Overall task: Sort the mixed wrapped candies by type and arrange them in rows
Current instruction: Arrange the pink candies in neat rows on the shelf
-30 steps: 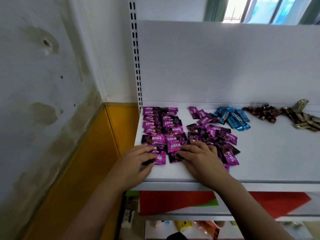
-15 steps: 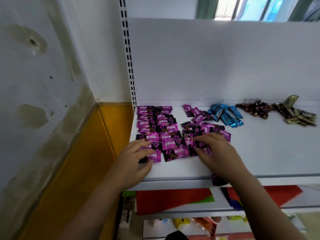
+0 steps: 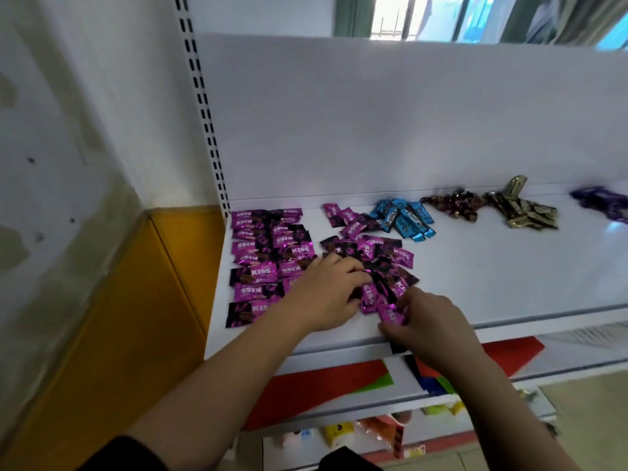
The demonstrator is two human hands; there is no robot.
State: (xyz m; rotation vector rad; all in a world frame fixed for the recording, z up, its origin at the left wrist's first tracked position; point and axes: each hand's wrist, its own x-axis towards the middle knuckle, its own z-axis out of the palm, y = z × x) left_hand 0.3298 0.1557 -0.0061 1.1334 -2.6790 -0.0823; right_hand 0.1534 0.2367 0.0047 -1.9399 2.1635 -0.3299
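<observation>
Shiny purple-and-black KISS candies (image 3: 268,253) sit in rows at the left end of the shelf (image 3: 509,283) with a loose pile beside them, left hand (image 3: 323,297) covers the pile so can't tell its grip, right hand (image 3: 431,324) pinches a candy (image 3: 391,314) at the shelf's front edge.

The purple candy wrappers (image 3: 261,271) carry the word "KISS" in white letters. The blue wrappers (image 3: 404,217) have white writing too small to read.

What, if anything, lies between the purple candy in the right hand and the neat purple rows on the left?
The left hand lies between them, resting on the loose purple pile beside the rows. The candy in the right hand would likely have to pass over or round it; nothing else visible intervenes.
</observation>
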